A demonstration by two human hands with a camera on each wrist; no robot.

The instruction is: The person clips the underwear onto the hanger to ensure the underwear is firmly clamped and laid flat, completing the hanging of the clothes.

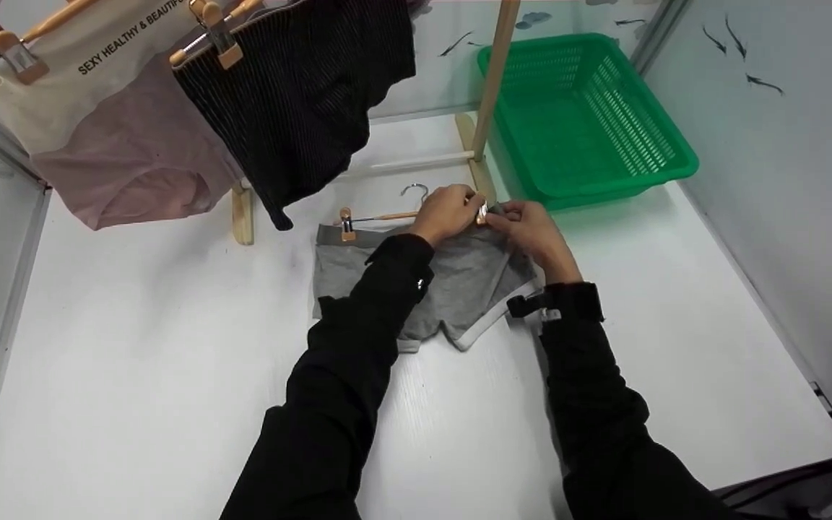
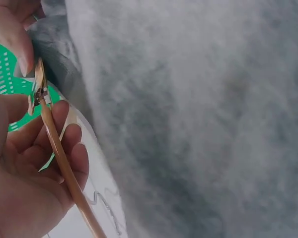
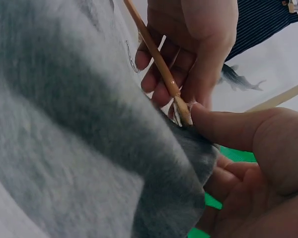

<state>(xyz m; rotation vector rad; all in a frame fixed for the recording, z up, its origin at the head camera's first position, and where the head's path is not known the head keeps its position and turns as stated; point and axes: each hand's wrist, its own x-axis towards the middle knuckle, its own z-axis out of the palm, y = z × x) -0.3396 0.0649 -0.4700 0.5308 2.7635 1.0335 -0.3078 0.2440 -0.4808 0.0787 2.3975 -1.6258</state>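
Grey boxer briefs [image 1: 459,278] with white leg trim lie on the white table, partly covered by the left forearm. Along their waistband runs a wooden clip hanger [image 2: 64,166] with a metal hook [image 1: 416,189]. One clip [image 1: 347,225] bites the waistband's left corner. At the other end, my left hand [image 1: 448,211] pinches the second clip [image 3: 181,113] between thumb and fingers, the bar lying across its fingers. My right hand [image 1: 535,230] pinches the waistband's right corner [image 3: 201,151] between thumb and fingers, right at that clip's tip.
A wooden rack [image 1: 492,87] stands at the back. Black striped underwear [image 1: 300,94] and pink-and-cream underwear [image 1: 120,144] hang from clip hangers at upper left. A green plastic basket [image 1: 604,184] sits behind the right hand. White panels with fish pictures [image 1: 770,144] border the table.
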